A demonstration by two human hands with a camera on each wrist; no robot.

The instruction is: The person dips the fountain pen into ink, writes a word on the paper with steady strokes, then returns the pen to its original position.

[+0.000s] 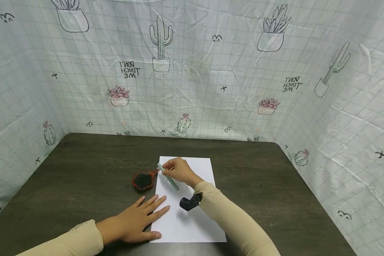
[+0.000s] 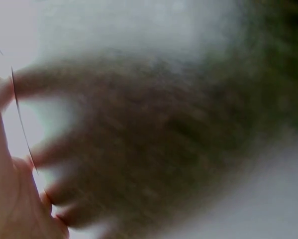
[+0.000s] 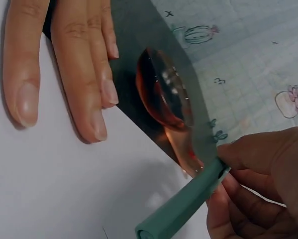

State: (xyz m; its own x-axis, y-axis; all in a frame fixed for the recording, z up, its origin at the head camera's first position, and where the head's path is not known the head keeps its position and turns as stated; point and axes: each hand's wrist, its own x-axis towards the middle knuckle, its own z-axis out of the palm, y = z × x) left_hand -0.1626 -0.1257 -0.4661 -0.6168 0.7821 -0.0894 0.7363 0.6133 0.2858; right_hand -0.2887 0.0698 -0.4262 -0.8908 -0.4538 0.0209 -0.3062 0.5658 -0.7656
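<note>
My right hand (image 1: 182,172) pinches a slim green pen (image 1: 169,178) between thumb and fingers, above the upper left part of a white sheet of paper (image 1: 195,220). In the right wrist view the pen (image 3: 181,204) slants, its round end toward the sheet. My left hand (image 1: 134,222) lies flat with fingers spread, the fingertips over the paper's left edge. Beside the paper lies an amber, flower-shaped hand mirror (image 1: 143,181), its handle reaching the sheet's edge close to the pen. The left wrist view is mostly blurred, with fingers (image 2: 19,199) at its left side.
The sheet and mirror lie on a dark wood table (image 1: 262,177). Around its back and sides hangs a pale curtain (image 1: 198,64) printed with cacti and a grid. A dark wrist strap (image 1: 191,202) juts out below my right sleeve, over the paper.
</note>
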